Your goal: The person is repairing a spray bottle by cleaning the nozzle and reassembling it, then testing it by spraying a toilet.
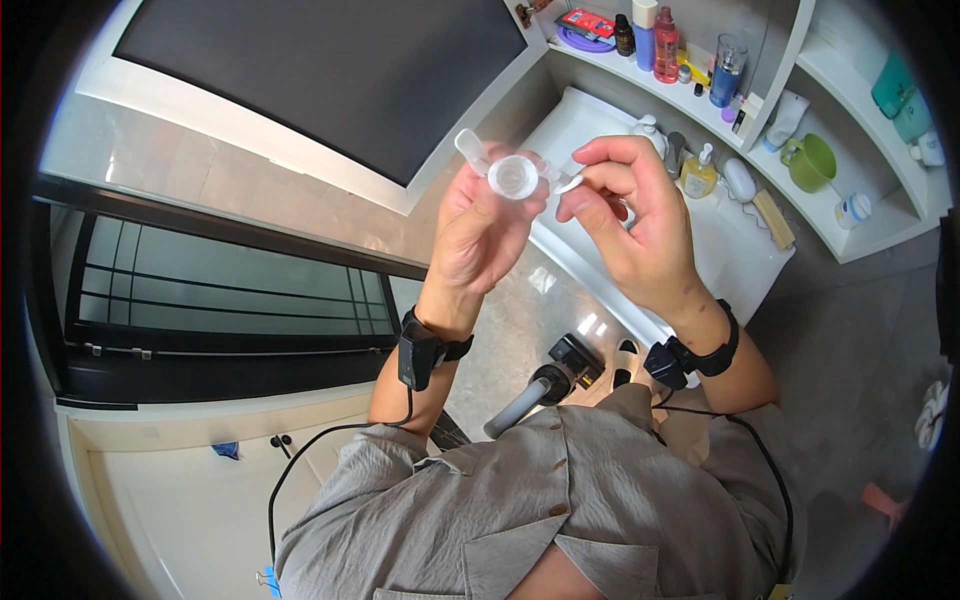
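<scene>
One clear plastic container (515, 178), held near the white basin (728, 240) in the left hand's (480, 228) curled fingers, its flap (569, 184) pinched by the right hand's (637, 215), could be dropped should the flap be tugged too hard.

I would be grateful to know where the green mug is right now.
In the head view, the green mug is on a white shelf at upper right, between a white tube and a small white bottle, to the right of the right hand.

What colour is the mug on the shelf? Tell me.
The mug is green, best seen in the head view.
</scene>
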The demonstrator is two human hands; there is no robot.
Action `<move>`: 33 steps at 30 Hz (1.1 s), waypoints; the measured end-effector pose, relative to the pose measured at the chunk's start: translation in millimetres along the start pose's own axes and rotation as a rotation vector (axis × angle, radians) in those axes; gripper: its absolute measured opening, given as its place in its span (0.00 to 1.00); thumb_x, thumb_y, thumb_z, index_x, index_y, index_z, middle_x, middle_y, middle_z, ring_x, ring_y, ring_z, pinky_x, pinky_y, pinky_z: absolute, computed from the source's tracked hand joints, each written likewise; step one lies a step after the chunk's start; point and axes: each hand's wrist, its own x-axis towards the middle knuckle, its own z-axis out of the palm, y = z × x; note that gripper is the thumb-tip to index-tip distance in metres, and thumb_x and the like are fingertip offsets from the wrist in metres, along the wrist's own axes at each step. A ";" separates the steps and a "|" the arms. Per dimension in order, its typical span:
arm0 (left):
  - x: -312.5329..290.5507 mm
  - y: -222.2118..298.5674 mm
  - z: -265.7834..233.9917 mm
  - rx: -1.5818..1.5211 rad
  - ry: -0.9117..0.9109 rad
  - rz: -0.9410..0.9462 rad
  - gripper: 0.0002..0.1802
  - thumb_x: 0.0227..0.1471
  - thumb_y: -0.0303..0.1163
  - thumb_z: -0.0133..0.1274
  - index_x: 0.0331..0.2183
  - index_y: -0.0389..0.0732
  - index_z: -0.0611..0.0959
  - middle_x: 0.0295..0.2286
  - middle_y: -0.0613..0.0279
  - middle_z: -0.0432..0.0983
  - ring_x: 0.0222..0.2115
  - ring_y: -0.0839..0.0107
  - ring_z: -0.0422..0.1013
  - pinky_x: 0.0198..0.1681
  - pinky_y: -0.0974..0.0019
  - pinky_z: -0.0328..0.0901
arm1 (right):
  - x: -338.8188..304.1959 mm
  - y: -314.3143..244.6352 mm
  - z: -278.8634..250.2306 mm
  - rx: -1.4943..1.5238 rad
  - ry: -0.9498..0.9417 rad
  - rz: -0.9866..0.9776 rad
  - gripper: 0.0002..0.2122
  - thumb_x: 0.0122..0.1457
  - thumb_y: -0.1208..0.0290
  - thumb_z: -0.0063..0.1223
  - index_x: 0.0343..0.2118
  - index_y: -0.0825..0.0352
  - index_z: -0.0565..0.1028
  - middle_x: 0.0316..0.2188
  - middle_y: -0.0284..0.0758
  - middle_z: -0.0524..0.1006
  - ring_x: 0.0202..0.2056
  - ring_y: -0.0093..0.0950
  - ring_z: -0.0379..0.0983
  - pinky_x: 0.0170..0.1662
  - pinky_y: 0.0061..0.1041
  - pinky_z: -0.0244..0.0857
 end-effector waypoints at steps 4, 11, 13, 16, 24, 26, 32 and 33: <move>0.9 2.3 2.3 0.005 -0.055 -0.022 0.28 0.51 0.35 0.69 0.48 0.41 0.70 0.43 0.60 0.69 0.40 0.71 0.72 0.45 0.72 0.71 | 0.4 10.3 1.5 -0.043 0.045 -0.053 0.11 0.63 0.78 0.57 0.46 0.71 0.70 0.31 0.37 0.83 0.34 0.22 0.81 0.37 0.21 0.72; 1.5 4.1 -11.4 0.193 -0.142 0.025 0.23 0.59 0.44 0.61 0.50 0.43 0.73 0.44 0.51 0.74 0.39 0.67 0.71 0.48 0.60 0.65 | 1.1 15.0 -2.3 -0.037 0.104 -0.079 0.09 0.60 0.79 0.60 0.44 0.70 0.76 0.33 0.35 0.83 0.35 0.22 0.80 0.37 0.20 0.71; 1.4 3.7 -10.6 0.199 -0.131 0.020 0.23 0.59 0.43 0.61 0.50 0.43 0.73 0.44 0.50 0.74 0.38 0.67 0.71 0.47 0.61 0.66 | 1.4 13.3 -5.6 -0.086 0.114 -0.108 0.10 0.60 0.79 0.61 0.44 0.70 0.77 0.33 0.35 0.83 0.34 0.23 0.80 0.36 0.21 0.71; 1.6 2.9 -11.5 0.182 -0.132 0.019 0.23 0.58 0.43 0.61 0.49 0.42 0.74 0.45 0.48 0.74 0.37 0.67 0.71 0.45 0.63 0.65 | 3.9 2.2 -11.8 -0.230 0.109 -0.184 0.11 0.57 0.82 0.61 0.44 0.69 0.79 0.33 0.35 0.82 0.33 0.25 0.78 0.35 0.22 0.70; 1.7 -7.2 -15.3 0.055 -0.142 -0.009 0.21 0.59 0.43 0.60 0.49 0.42 0.75 0.46 0.52 0.74 0.36 0.69 0.69 0.44 0.66 0.63 | 8.4 -5.3 -15.5 -0.518 0.098 -0.465 0.19 0.49 0.85 0.62 0.46 0.68 0.81 0.31 0.35 0.79 0.30 0.33 0.73 0.33 0.29 0.67; 0.4 -6.8 -13.3 0.069 -0.128 -0.016 0.21 0.59 0.43 0.60 0.49 0.42 0.75 0.46 0.52 0.74 0.36 0.70 0.69 0.44 0.66 0.63 | 8.7 -8.6 -16.9 -0.593 0.085 -0.512 0.20 0.47 0.84 0.64 0.46 0.68 0.82 0.29 0.34 0.77 0.29 0.32 0.71 0.32 0.30 0.66; -2.1 -3.4 -8.9 0.142 -0.111 -0.011 0.21 0.61 0.43 0.59 0.50 0.42 0.74 0.46 0.51 0.74 0.36 0.70 0.71 0.46 0.64 0.65 | 8.2 -24.0 -22.2 -0.788 0.028 -0.555 0.16 0.48 0.77 0.64 0.43 0.66 0.83 0.28 0.30 0.76 0.30 0.30 0.71 0.34 0.30 0.65; -2.9 -2.7 -7.9 0.158 -0.097 -0.009 0.21 0.61 0.43 0.58 0.50 0.42 0.74 0.46 0.50 0.74 0.37 0.69 0.71 0.46 0.64 0.65 | 8.1 -26.0 -22.5 -0.787 0.027 -0.556 0.16 0.48 0.77 0.64 0.43 0.66 0.83 0.28 0.30 0.76 0.30 0.30 0.71 0.34 0.30 0.65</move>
